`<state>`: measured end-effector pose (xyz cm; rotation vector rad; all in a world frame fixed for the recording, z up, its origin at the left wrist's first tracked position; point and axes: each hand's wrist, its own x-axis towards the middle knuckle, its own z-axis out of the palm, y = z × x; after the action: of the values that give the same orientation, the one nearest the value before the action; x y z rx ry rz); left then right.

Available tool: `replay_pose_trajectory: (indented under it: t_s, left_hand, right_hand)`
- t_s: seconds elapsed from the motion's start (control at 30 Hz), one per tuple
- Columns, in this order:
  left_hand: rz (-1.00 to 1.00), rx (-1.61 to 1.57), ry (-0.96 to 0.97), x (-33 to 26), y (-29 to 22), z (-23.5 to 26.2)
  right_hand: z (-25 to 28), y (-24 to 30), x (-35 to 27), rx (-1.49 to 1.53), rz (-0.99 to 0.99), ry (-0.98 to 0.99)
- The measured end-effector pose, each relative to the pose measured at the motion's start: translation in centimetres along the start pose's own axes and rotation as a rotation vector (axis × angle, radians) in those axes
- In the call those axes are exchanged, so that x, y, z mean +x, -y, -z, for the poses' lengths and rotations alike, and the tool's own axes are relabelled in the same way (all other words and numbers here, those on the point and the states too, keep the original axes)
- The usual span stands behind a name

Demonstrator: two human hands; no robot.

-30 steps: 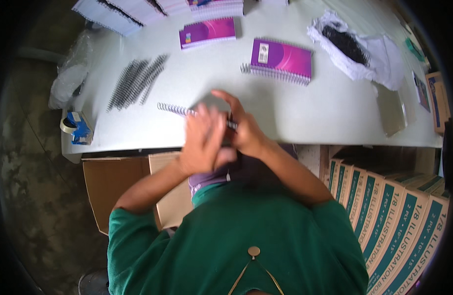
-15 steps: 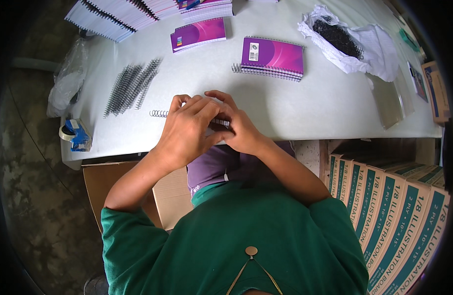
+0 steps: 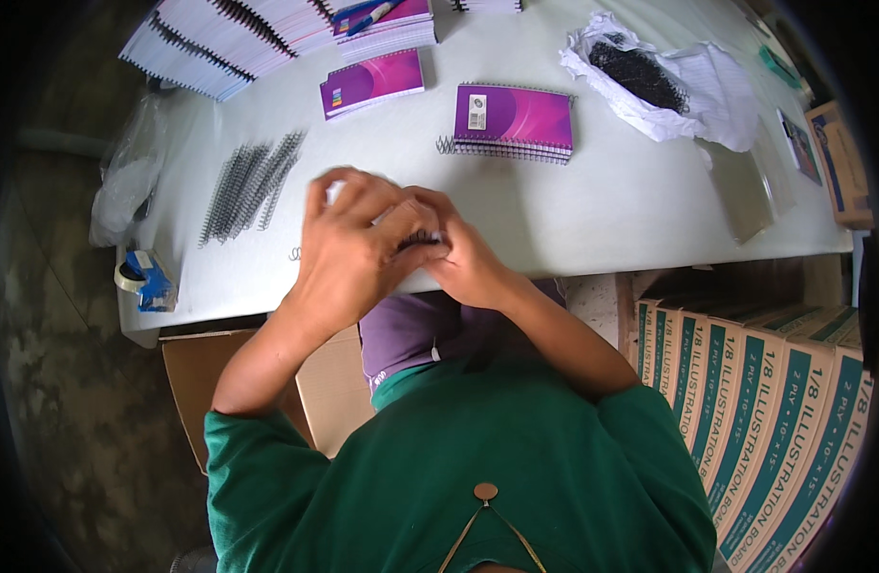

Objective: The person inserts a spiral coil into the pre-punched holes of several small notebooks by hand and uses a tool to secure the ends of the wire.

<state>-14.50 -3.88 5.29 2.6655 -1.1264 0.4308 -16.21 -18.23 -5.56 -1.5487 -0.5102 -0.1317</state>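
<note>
Since the earlier frame the two hands have come lower and a little to the right in the picture, closer to the near edge of the tabletop, and the wire coil that stuck out far to the left of them now shows only as a small end.

The white tabletop fills the upper half of the frame. At the lower right stand teal and white cartons. At the upper left lies a fanned stack of white notebooks. At the upper right is a white plastic bag with dark coils inside. In the upper middle lies a purple spiral notebook, and left of it a smaller purple notebook. Loose black binding coils lie at the left, and a tape dispenser sits at the left edge.

The left hand is curled over a small notebook in the middle of the frame, and the right hand pinches it from the right side. Both are closed around it. Between the fingers shows a dark wire coil, and its end shows just left of the left hand.
</note>
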Motion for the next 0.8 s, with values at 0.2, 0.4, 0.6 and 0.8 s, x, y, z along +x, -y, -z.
replay_pose_trajectory:
  t_s: [0.2, 0.4, 0.6, 0.8]
  left_hand:
    - [0.593, -1.085, -0.399, 3.9, -1.8, -3.0]
    - [0.128, -0.15, -0.587, 9.7, -1.3, -11.5]
    - [0.266, -0.129, -0.31, 7.5, -2.4, -14.4]
    - [0.314, -0.269, -0.307, 7.3, -1.8, -14.3]
  right_hand:
    - [4.8, 4.0, 3.1, 0.844, 0.082, -0.477]
    - [9.2, -2.3, 4.8, -0.086, -0.037, -1.061]
    - [9.1, -3.7, 4.5, 0.116, -0.053, -1.078]
    - [9.1, -3.2, 4.1, 0.048, -0.095, -1.009]
